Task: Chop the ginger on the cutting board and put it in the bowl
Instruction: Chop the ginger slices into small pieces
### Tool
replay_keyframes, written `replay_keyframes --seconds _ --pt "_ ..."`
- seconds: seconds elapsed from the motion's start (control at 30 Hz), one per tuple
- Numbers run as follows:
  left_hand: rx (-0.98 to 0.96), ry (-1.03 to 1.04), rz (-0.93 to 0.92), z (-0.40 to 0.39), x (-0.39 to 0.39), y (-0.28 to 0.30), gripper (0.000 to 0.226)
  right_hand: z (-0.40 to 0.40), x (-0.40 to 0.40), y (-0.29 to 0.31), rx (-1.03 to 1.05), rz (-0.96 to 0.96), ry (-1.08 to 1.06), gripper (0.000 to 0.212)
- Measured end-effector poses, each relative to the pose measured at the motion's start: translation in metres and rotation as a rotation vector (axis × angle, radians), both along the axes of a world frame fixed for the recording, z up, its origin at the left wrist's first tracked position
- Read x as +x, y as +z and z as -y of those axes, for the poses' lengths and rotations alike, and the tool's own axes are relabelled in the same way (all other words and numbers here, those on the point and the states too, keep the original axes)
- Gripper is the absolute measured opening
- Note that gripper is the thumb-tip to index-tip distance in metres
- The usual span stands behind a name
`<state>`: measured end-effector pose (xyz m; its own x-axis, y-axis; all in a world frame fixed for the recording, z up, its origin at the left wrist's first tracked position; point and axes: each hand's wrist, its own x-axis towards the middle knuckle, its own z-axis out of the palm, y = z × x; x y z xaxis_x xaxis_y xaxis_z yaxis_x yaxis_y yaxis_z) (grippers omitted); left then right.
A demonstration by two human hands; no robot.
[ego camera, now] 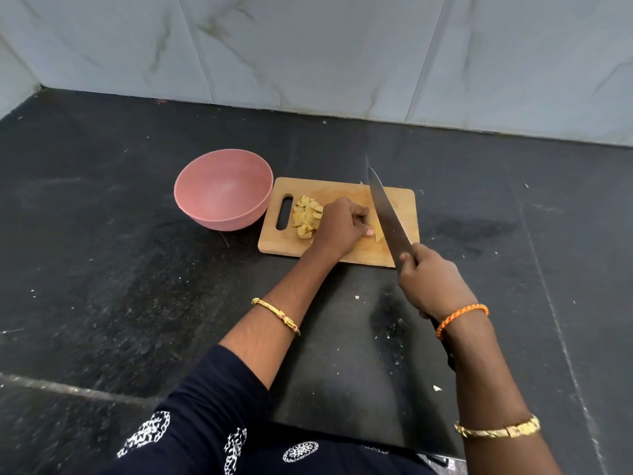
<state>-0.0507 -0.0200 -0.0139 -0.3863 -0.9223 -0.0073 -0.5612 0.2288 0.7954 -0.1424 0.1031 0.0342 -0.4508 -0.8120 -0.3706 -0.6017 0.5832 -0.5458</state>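
pink plastic bowl [223,188] sits at the far left, empty, its rim just beside the handle-slot end of the wooden cutting board [337,221]. a heap of cut ginger slices [307,216] lies on the board next to that slot, so the finished pieces are already on the bowl's side. right of the heap the left hand [339,226] has its fingers curled down over the uncut ginger piece [377,231], pinning it to the board; only a pale yellow end shows past the fingertips. that exposed end touches the flat of the chef's knife [390,217], whose long blade runs from near right to far left, tip raised over the board's far edge. the right hand [430,281] is wrapped tight round the knife handle, off the board's near right corner. so the next cut, as i judge it, turns on this: the ginger lies left of the blade, between blade and knuckles, and the left hand is much the nearer to it. chopping looks partway done, nothing in the bowl yet. all this rests on a dark speckled stone counter [102,269] strewn with small pale scraps, with pale marble-look wall tiles [308,46] behind
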Motion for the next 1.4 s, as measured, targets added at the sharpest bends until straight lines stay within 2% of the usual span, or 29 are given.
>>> replay_keyframes --seconds 0.23,0.47,0.73,1.03,1.23,1.4 --pt "-0.006 -0.006 -0.01 0.001 0.0 -0.002 0.045 0.01 0.004 -0.006 0.01 -0.009 -0.019 0.018" --pt "-0.032 -0.032 0.005 0.005 0.001 -0.007 0.037 0.023 0.007 -0.007 0.077 -0.021 -0.007 0.025" --pt "-0.035 -0.046 -0.017 0.005 0.002 -0.005 0.039 0.04 0.0 -0.01 0.118 0.038 0.048 0.031" --pt "-0.032 -0.025 -0.044 0.001 0.004 -0.005 0.04 -0.006 0.012 -0.005 0.212 0.039 0.002 0.025" --pt "-0.009 -0.012 -0.04 0.001 0.003 -0.005 0.042 -0.017 0.014 0.007 0.084 0.015 -0.017 0.021" --pt "-0.008 -0.014 -0.047 0.0 0.003 -0.005 0.042 0.001 0.013 0.0 0.079 -0.02 -0.002 0.016"
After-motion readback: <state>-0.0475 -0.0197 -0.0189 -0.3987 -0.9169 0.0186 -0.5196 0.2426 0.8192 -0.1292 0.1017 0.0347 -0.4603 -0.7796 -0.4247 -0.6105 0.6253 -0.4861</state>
